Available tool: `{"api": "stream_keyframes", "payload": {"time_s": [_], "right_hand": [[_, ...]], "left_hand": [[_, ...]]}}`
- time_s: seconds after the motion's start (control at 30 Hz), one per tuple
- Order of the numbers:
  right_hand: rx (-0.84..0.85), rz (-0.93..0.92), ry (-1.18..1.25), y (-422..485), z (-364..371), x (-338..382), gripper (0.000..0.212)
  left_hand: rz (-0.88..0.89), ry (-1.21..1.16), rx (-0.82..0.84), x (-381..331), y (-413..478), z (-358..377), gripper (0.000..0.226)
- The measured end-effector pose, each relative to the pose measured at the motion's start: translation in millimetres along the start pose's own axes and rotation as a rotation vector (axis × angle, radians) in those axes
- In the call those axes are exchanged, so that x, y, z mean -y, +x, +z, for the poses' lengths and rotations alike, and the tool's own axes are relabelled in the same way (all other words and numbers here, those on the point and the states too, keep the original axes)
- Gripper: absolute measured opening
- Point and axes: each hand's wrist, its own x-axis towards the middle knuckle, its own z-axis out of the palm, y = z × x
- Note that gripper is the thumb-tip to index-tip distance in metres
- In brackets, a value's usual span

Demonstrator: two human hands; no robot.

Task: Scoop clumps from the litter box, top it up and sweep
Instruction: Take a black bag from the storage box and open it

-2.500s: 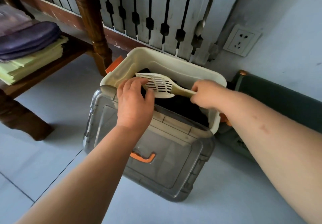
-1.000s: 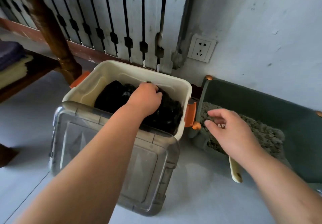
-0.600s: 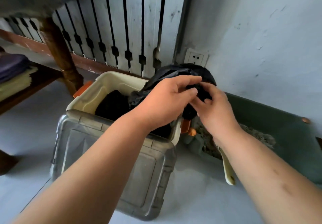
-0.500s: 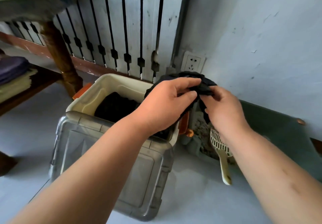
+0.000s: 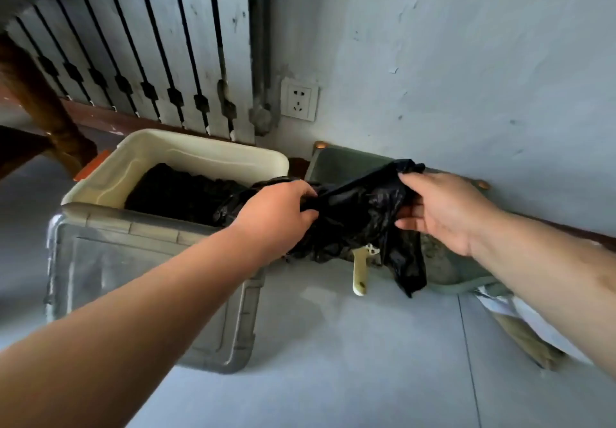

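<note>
Left hand (image 5: 276, 214): reaches in from the near left; its fingers are clenched on the left edge of the black bag (image 5: 360, 214), over the right rim of the storage box.
Right hand (image 5: 443, 214): comes in from the near right; the thumb lies on top of the bag's right edge and the fingers are under it, grasping the plastic between them.
Black bag: held in the air and stretched between the two hands, above the gap between the storage box and the litter box; a loose tail hangs down at its right, nearly to the floor.
Storage box (image 5: 200, 151): cream, open, on the floor at the left; dark crumpled material (image 5: 173, 191) fills its bottom.
Lid (image 5: 133, 277): grey and see-through, leaning tilted against the near side of the storage box.
Litter box (image 5: 346, 164): dark green, on the floor against the far wall, just right of the storage box, partly hidden by the bag.
Litter (image 5: 436, 257): grey-brown, seen in the litter box below the right hand.
Scoop (image 5: 360, 271): cream; its handle sticks out over the near edge of the litter box toward the floor, the slotted head mostly hidden behind the bag.
Floor (image 5: 333, 361): pale grey tiles.
Wall socket (image 5: 299, 98): white, on the far wall above the gap between the two boxes.
Slatted panel (image 5: 150, 44): white, behind the storage box.
</note>
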Motion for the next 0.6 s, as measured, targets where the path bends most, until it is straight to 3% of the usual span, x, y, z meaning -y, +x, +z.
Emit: {"api": "stream_keyframes", "payload": {"time_s": [0.1,0.17,0.23,0.33,0.43,0.6], "right_hand": [[-0.077,0.036,-0.043,0.6,-28.6,-16.4,0.047],[-0.128,0.067,0.026,13.5,-50.1,-32.8,0.077],[-0.152,0.11,0.145,30.3,-66.7,-48.2,0.088],[-0.133,0.153,0.238,30.6,-75.5,-48.6,0.059],[-0.087,0.196,0.312,33.1,-77.9,-61.2,0.033],[0.203,0.297,0.368,28.8,-79.6,-92.8,0.035]], "left_hand": [[-0.013,-0.036,0.007,-6.9,-2.5,-2.1,0.017],[-0.013,0.064,0.045,-13.1,-3.6,1.2,0.026],[-0.027,0.186,0.1,-15.5,-7.0,11.6,0.051],[-0.095,0.23,0.199,-23.2,-15.7,35.9,0.088],[-0.169,0.091,0.23,-37.1,-22.6,69.3,0.108],[-0.264,-0.076,0.158,-73.8,-27.2,131.5,0.132]]}}
